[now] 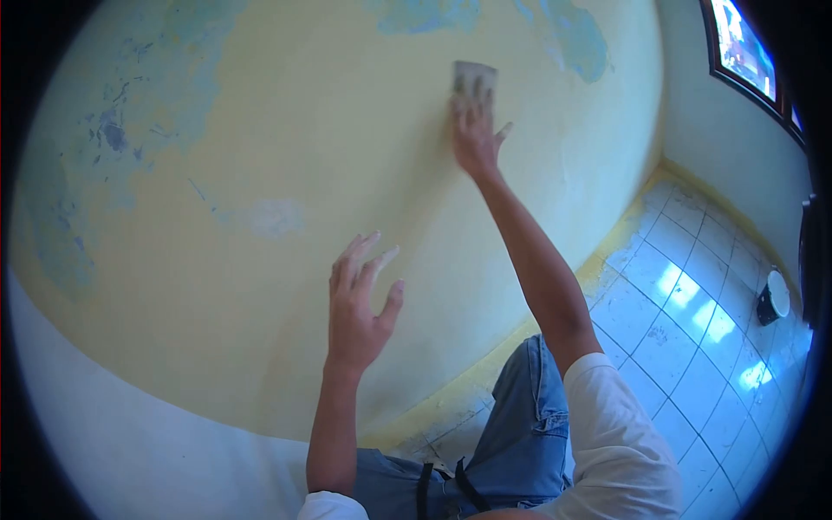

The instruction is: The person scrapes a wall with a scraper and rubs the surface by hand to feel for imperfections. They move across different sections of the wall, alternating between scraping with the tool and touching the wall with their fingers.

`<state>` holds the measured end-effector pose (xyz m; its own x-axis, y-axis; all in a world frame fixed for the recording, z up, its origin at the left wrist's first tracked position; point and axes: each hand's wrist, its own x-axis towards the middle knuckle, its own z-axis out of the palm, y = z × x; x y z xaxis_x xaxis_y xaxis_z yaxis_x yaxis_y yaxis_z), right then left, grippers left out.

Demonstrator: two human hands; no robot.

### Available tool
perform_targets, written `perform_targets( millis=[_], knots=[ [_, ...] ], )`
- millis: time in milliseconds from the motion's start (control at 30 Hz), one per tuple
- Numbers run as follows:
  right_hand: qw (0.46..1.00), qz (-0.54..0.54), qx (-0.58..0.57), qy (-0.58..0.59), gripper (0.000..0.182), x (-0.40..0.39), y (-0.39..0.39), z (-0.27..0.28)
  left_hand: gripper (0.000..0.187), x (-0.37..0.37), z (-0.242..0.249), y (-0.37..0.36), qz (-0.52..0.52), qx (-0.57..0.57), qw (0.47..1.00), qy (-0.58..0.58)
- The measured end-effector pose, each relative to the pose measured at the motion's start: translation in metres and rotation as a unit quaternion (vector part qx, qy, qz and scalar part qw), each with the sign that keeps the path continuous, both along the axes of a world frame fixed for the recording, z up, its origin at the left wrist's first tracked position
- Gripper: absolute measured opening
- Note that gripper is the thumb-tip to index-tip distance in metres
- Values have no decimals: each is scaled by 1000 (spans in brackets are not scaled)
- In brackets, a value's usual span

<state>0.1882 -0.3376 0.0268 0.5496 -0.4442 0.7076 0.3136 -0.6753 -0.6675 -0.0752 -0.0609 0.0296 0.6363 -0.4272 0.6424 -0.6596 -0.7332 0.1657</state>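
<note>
My right hand [475,134] is stretched up against the pale yellow wall [347,113], its fingers laid over a small grey-brown piece of sandpaper [475,71]. The sheet lies flat on the wall, and its upper edge shows beyond my fingertips. Lower and to the left, my left hand [355,303] is raised in front of the wall with nothing in it. Its fingers are apart and slightly bent, with whitish dust on the tips. A whitish patch [276,217] marks the wall to the left of this hand.
Blue-green worn areas [165,95] spread over the wall's upper left. My bent leg in jeans [529,425] is close to the wall's foot. White floor tiles [676,338] extend to the right, where a dark bucket with a white top [771,299] stands. A dark-framed window [744,52] is at the upper right.
</note>
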Motion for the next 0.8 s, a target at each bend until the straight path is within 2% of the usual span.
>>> perform_targets(
  millis=[33,133,167,267,300,400,433,467,500,533,567,633,733,800],
  knots=[
    [989,61,129,-25,86,-27,3,36,42,2,2,3,-1,6,1000,1],
    [992,-34,-41,-111,85,-18,29,54,43,3,2,0,0,12,1000,7],
    [978,-13,-99,-184,83,-22,26,51,43,7,1,3,4,10,1000,8],
    [995,-13,-78,-56,81,-8,-34,49,43,8,3,-2,12,-4,1000,-3],
    [996,48,69,-24,79,-17,-43,60,43,6,6,-6,14,-9,1000,-13],
    [993,-34,-89,-75,79,-12,-21,53,44,1,14,-14,2,-13,999,-37],
    [963,-29,-223,-150,79,-28,-12,52,44,3,17,-19,3,-11,999,-44],
    [951,32,-244,-188,81,-51,-1,62,44,5,20,-22,4,-8,999,-49],
    [957,3,-244,-156,80,-54,-7,64,45,-3,21,-21,7,0,999,-53],
    [963,-30,-236,-123,78,-51,-15,64,45,-10,26,-23,2,-1,998,-60],
    [987,-22,-120,-102,76,-52,-14,61,46,-23,26,-24,-1,-4,998,-65],
    [992,1,109,-63,73,-51,-11,70,46,-33,30,-22,-14,-10,997,-75],
    [970,-13,-173,-171,68,-83,30,62,47,-37,38,-27,-27,-8,996,-89],
    [962,-24,-240,-131,71,-89,11,73,48,-34,44,-29,-18,6,996,-88]
  ],
)
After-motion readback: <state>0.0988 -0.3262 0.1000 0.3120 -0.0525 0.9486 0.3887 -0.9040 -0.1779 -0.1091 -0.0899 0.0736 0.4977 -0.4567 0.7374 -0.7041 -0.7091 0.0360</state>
